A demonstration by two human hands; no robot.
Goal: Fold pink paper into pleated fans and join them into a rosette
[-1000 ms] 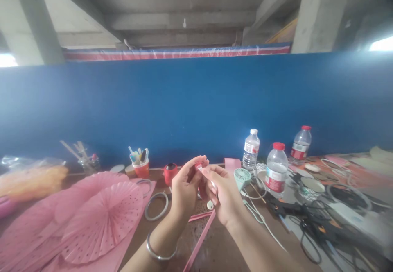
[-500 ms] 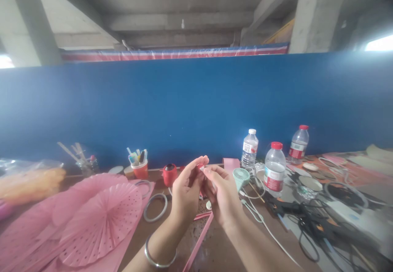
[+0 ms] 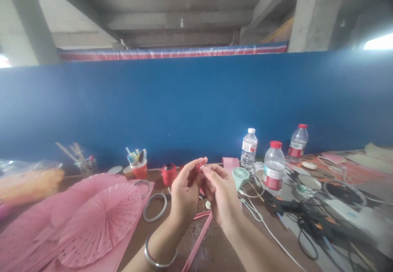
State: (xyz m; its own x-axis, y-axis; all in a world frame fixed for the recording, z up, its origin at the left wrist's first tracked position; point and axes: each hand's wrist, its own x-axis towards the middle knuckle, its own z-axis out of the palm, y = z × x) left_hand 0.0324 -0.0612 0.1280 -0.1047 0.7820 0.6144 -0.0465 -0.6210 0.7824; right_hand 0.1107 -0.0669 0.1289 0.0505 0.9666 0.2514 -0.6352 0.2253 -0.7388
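Observation:
Above the middle of the brown table, my two hands meet at the fingertips. My left hand (image 3: 185, 192), with a silver bangle (image 3: 159, 252) on its wrist, is curled around a small red piece (image 3: 199, 168) mostly hidden by fingers. My right hand (image 3: 223, 194) pinches at the same spot, where a tiny pale bit shows; its exact kind is too small to tell. Below them a long pink strip (image 3: 199, 239) runs toward the table's front edge, its upper end passing behind my right hand. A shorter pink strip (image 3: 202, 215) lies beside it.
Pink pleated paper fans (image 3: 104, 223) spread at left. A grey ring (image 3: 155, 207), a red cup-like container (image 3: 168, 175) and a pen cup (image 3: 139, 168) stand behind. At right are a mint handheld fan (image 3: 240, 176), water bottles (image 3: 274, 169) and black tools with tangled cables (image 3: 307, 218).
Both hands stay nearly in place, fingertips together. Slightly more of the red piece shows between them. The whole view has shifted slightly.

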